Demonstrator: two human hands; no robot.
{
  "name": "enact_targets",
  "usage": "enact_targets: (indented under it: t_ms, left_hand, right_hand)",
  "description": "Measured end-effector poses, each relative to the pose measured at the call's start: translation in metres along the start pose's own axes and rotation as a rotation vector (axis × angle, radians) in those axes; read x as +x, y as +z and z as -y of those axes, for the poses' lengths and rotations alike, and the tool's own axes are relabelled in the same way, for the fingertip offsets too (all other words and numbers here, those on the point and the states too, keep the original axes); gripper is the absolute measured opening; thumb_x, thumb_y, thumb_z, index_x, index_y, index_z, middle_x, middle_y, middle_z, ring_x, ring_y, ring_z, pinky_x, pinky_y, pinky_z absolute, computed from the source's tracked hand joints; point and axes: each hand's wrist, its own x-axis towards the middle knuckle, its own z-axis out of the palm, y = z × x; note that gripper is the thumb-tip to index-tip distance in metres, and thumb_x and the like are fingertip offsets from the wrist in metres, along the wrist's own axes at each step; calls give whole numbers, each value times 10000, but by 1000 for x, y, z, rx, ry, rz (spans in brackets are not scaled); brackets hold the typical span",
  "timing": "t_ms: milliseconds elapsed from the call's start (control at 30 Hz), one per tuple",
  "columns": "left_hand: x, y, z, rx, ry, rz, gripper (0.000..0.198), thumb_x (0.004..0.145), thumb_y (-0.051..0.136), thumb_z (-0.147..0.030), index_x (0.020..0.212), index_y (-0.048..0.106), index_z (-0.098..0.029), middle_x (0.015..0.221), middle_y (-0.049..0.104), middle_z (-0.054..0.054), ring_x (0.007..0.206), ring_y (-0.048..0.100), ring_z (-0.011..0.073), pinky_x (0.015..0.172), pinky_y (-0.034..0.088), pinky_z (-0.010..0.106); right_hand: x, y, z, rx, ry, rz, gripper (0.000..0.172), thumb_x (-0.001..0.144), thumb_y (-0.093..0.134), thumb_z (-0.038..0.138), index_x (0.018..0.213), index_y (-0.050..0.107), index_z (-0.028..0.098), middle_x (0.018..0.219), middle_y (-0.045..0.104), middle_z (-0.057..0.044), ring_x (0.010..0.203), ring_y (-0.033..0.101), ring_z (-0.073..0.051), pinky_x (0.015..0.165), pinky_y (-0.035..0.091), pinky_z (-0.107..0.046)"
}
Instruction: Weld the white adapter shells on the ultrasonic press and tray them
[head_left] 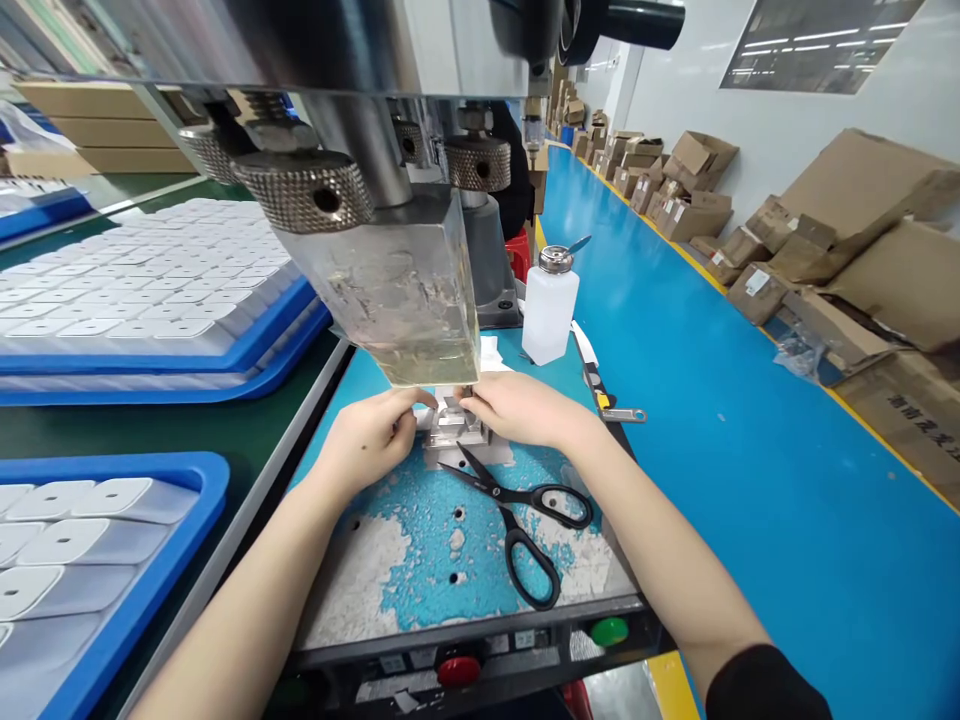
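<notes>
A small clear-and-silvery fixture (456,430) sits on the worn blue press bed (439,550), under the block-shaped press head (420,290). At the fixture's left side is my left hand (366,442), fingers curled and index fingertip against it; a small whitish piece shows by the fingertips. My right hand (521,408) reaches in from the other side, thumb and forefinger closed at the fixture's upper right edge. What either hand pinches is too small and partly hidden to name. Black-handled scissors (510,497) lie spread just in front of the fixture.
A white pump bottle (551,312) stands at the bed's back right, near a wrench (624,415). Blue trays (217,480) of white plastic housings fill the left bench. A red button (458,670) and a green button (609,631) are on the front edge. Cardboard boxes (772,290) line the wall.
</notes>
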Motion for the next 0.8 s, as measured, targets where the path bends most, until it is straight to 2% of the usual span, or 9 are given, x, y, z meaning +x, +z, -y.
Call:
enact_targets:
  t_ms: [167, 333, 567, 667, 800]
  left_hand:
    - [0, -1, -1, -2, 17, 0, 341, 825, 322, -173, 972, 628, -202, 906, 712, 32, 707, 641, 155, 652, 458, 249]
    - [0, -2, -2, 1, 26, -12, 352, 823, 322, -166, 971, 639, -199, 934, 716, 31, 696, 643, 153, 650, 460, 249]
    - [-1, 3, 1, 16, 45, -30, 362, 819, 320, -150, 979, 644, -176, 975, 715, 48, 755, 667, 177, 678, 481, 270]
    - [-1, 5, 4, 34, 75, -52, 358, 811, 329, -132, 988, 638, -170, 974, 714, 54, 766, 672, 185, 681, 486, 274]
    - [-1, 8, 5, 58, 101, -75, 351, 809, 338, -110, 988, 633, -178, 1027, 706, 62, 815, 676, 194, 683, 489, 272]
  right_hand:
    - [2, 2, -2, -19, -69, 19, 317, 994, 303, 286, 809, 537, 178, 840, 627, -58, 776, 537, -180, 686, 359, -293]
    - [-1, 2, -4, 52, -135, 40, 237, 983, 325, 239, 859, 521, 187, 835, 610, -35, 757, 525, -172, 646, 355, -286]
    - [0, 7, 3, 23, -173, 1, 195, 977, 370, 195, 915, 554, 184, 977, 640, -55, 843, 564, -180, 707, 409, -296]
    - [5, 13, 2, 27, -187, -26, 206, 986, 380, 229, 1003, 580, 182, 1070, 655, -67, 921, 586, -187, 766, 441, -306]
    - [14, 19, 1, 43, -142, -39, 287, 989, 390, 280, 1225, 549, 245, 1266, 614, -33, 1063, 589, -191, 864, 458, -316]
